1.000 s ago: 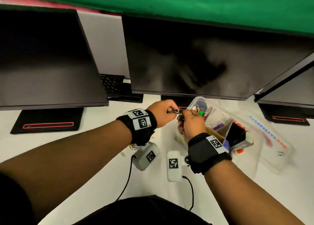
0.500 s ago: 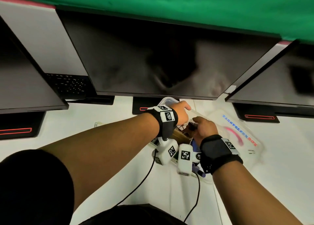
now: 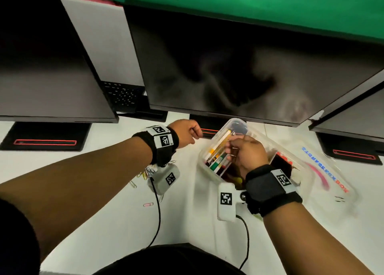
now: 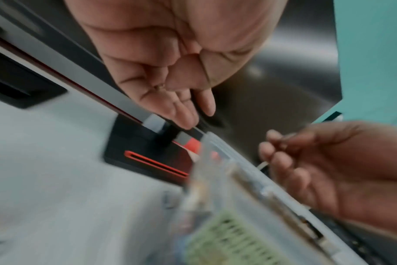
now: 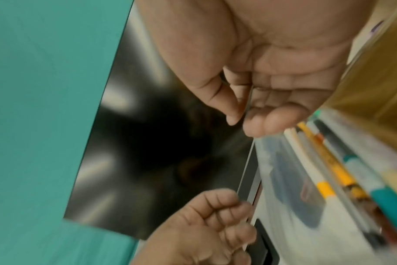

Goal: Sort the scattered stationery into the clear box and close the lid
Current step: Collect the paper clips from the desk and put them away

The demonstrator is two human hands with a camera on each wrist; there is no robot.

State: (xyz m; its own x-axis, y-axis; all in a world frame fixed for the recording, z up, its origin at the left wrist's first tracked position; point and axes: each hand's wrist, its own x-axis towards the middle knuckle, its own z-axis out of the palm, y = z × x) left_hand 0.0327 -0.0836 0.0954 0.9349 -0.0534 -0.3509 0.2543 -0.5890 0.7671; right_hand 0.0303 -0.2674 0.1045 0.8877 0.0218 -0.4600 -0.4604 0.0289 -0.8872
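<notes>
The clear box (image 3: 208,152) stands open on the white table, with several pens (image 3: 218,148) lying in its left compartment. My right hand (image 3: 231,148) hovers over those pens and pinches a thin metal clip (image 5: 246,105) between thumb and forefinger; the same hand (image 4: 270,143) appears in the left wrist view. My left hand (image 3: 195,132) is just left of the box, apart from it, fingers loosely curled and holding nothing (image 4: 193,116). The clear lid (image 3: 324,171) with blue lettering lies to the right of the box. Loose paper clips (image 3: 148,172) lie under my left wrist.
A pink paper clip (image 3: 148,204) lies nearer me on the table. Dark monitors (image 3: 228,67) overhang the back of the table, with black stands (image 3: 45,137) and a keyboard (image 3: 122,96) behind. Wrist camera cables (image 3: 158,218) trail toward my body.
My hands, joined at the clip a second ago, have parted. The left hand drew back to the left of the box; the right hand carried the clip over the pen compartment.
</notes>
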